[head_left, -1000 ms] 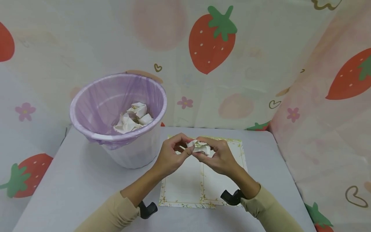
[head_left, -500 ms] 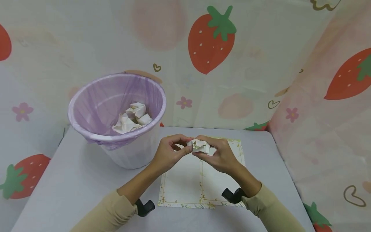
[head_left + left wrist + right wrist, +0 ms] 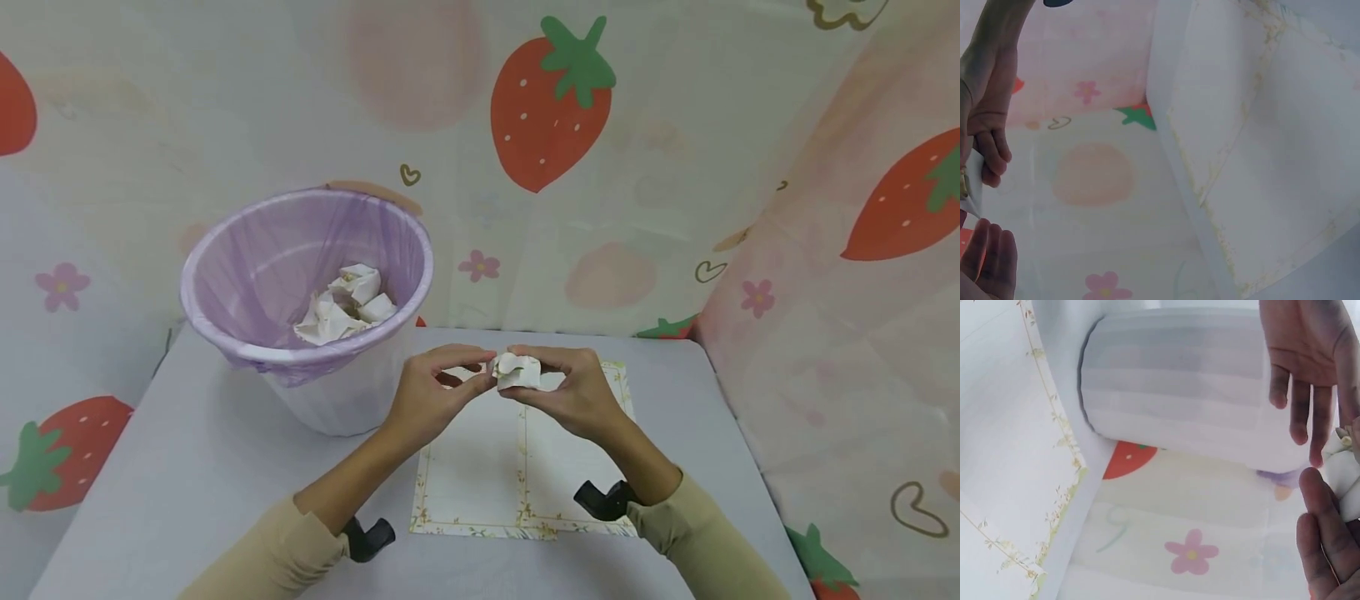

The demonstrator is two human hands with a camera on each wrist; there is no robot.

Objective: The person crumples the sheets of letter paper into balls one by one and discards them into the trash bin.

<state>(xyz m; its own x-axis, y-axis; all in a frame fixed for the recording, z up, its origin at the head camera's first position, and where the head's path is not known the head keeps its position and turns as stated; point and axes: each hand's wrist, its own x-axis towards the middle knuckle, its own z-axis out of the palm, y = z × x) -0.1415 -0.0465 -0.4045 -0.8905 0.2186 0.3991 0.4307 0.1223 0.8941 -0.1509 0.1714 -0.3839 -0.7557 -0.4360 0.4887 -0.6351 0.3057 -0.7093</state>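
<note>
A crumpled ball of white paper (image 3: pixel 517 372) is held up over the table, between both hands. My right hand (image 3: pixel 576 393) grips it from the right, thumb below and fingers above. From the left, the thumb and index finger of my left hand (image 3: pixel 426 395) pinch its edge. Yellowish print shows on a fold of the ball in the left wrist view. Below the hands lie two white paper sheets (image 3: pixel 468 475) with floral borders, side by side and slightly overlapping. In the right wrist view the ball (image 3: pixel 1342 478) is partly cut off by the frame edge.
To the left stands a white bin (image 3: pixel 337 408) lined with a purple bag (image 3: pixel 247 283). Several crumpled papers (image 3: pixel 330 321) lie inside it. The white-covered table (image 3: pixel 675 417) meets a strawberry-print backdrop (image 3: pixel 675 167) at the back and on the right.
The paper ball has been turned and squeezed between the fingers, and its shape looks more compact. My left hand has shifted slightly left; the bin and sheets stay put.
</note>
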